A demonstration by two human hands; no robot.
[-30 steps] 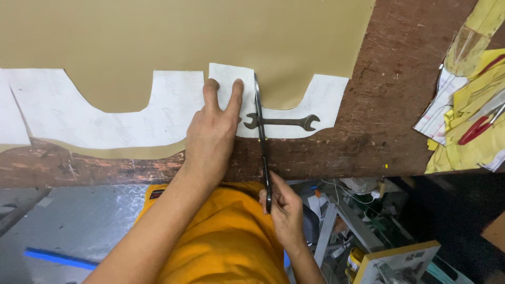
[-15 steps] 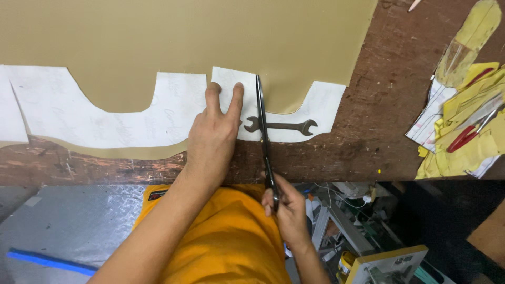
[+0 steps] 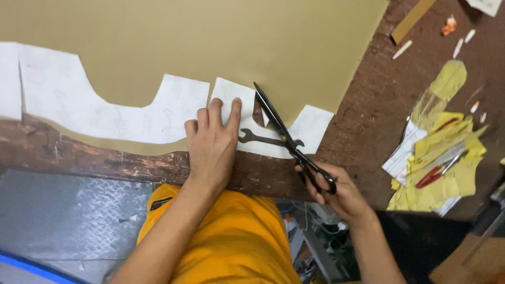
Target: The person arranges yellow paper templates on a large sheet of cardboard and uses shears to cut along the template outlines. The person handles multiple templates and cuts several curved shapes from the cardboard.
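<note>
The left hand (image 3: 213,144) lies flat and released on the white paper pattern (image 3: 173,108) at the table (image 3: 368,105) edge, while the right hand (image 3: 336,192) grasps black scissors (image 3: 286,134) over a wrench (image 3: 265,139).

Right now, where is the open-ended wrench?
In the head view the wrench lies flat on the white paper pattern near the table's front edge, just right of the left hand, with the black scissors crossing over its right end.
</note>
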